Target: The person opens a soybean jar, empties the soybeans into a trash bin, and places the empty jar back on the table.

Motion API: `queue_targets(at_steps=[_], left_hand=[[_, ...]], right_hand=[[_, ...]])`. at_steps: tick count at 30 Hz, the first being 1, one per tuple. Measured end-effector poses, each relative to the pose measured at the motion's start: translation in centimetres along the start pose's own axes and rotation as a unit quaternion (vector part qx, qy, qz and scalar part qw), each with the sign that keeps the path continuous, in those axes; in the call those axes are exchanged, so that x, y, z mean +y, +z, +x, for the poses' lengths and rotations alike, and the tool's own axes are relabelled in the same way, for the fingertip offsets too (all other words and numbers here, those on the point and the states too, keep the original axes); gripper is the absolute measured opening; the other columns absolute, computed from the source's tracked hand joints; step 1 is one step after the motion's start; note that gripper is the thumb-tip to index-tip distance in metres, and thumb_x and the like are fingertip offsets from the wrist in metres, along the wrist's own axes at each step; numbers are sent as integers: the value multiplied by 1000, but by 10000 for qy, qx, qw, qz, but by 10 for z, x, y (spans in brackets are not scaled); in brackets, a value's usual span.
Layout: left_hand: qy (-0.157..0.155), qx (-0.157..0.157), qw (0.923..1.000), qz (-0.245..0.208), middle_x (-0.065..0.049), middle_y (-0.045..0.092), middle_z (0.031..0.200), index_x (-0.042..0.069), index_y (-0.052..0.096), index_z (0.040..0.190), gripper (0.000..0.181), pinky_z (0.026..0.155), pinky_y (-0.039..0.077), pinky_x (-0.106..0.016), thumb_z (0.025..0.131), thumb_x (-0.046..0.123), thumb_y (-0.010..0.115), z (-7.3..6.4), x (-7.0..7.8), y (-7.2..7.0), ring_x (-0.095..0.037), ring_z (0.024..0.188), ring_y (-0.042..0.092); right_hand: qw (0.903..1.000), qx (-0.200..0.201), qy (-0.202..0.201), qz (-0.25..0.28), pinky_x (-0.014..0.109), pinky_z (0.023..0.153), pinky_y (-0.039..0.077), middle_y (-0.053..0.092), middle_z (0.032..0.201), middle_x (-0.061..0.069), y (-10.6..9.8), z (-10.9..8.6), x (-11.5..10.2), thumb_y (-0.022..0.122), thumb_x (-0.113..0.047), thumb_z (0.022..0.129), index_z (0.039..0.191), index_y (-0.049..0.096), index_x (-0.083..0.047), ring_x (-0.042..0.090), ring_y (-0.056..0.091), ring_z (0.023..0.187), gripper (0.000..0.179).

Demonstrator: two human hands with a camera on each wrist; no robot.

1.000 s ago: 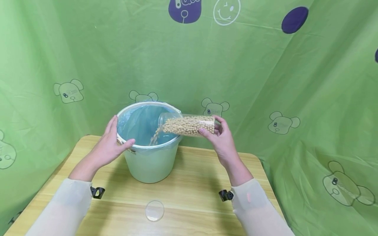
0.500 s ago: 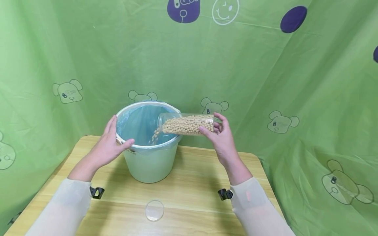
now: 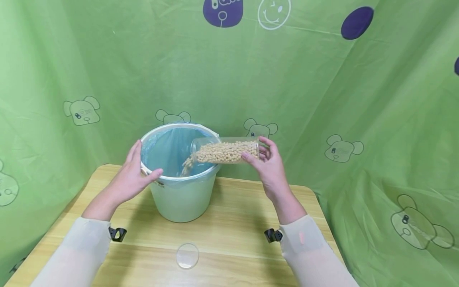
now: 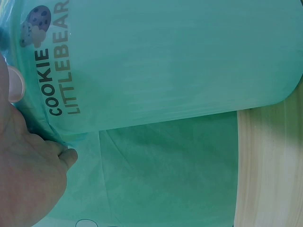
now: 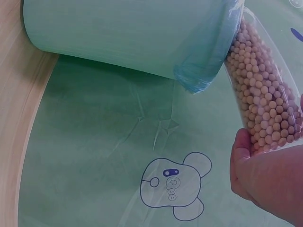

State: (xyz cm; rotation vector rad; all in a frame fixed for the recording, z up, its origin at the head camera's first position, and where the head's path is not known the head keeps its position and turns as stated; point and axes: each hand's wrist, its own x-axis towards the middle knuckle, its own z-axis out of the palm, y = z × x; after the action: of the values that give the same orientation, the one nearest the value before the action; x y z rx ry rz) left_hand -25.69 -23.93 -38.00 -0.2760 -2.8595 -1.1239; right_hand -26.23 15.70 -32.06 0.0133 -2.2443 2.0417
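My right hand (image 3: 270, 167) grips the base end of a clear jar (image 3: 247, 140), which lies on its side, tipped slightly mouth-down. Round beige soybeans (image 3: 224, 152) fill much of it, and a stream of them falls from its mouth into the trash bin (image 3: 183, 201). The jar's mouth is inside the pale green bin's rim. A blue plastic bag (image 3: 161, 149) lines the bin. On its left side my left hand (image 3: 129, 177) holds the rim, thumb over the front edge. In the right wrist view the jar (image 5: 279, 61) meets the bagged rim.
A clear round lid (image 3: 187, 256) lies on the wooden table (image 3: 229, 223) in front of the bin. Green printed cloth (image 3: 305, 91) hangs behind and at both sides of the table. Black mounts (image 3: 274, 235) are strapped at both wrists.
Soybeans keep pouring from the jar into the bin, and the level at the jar's upper side has dropped slightly. Both hands stay nearly in place.
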Motion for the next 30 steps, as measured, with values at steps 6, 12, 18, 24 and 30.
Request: queue_targets(at_steps=[6,12,18,24,30], left_hand=[[-4,-5,10000,-8,-10,-22,182,13,-23,171,130,127,23,-79,97,71,67,0,0,1,-59,164,16],[-1,-6,10000,-34,-10,-22,182,13,-23,171,130,128,22,-79,97,71,67,0,0,0,-59,164,15],[6,-10,10000,16,-10,-23,182,13,-23,170,129,128,22,-80,98,71,66,0,0,0,-59,164,15],[16,19,10000,36,-10,-22,182,13,-23,171,129,127,23,-80,98,71,67,0,0,0,-60,163,16],[9,26,10000,37,-11,-22,182,13,-23,171,129,127,23,-81,98,71,66,-1,0,0,-60,163,16]], right_hand=[[10000,19,1,-89,33,119,53,53,155,11,1,0,-2,82,-15,95,166,37,-19,21,56,131,84],[9999,29,15,-160,29,115,54,53,154,11,1,-1,-3,83,-18,96,166,37,-19,20,56,128,84],[9999,29,-4,-155,21,108,56,54,153,12,1,-1,-4,82,-16,96,166,38,-18,18,56,126,82],[9998,37,-10,-188,32,119,53,52,156,14,2,-1,-6,82,-16,96,166,38,-19,22,55,132,83],[9996,42,-59,-289,41,130,44,48,162,16,2,-2,-8,84,-18,95,166,39,-21,27,50,145,84]])
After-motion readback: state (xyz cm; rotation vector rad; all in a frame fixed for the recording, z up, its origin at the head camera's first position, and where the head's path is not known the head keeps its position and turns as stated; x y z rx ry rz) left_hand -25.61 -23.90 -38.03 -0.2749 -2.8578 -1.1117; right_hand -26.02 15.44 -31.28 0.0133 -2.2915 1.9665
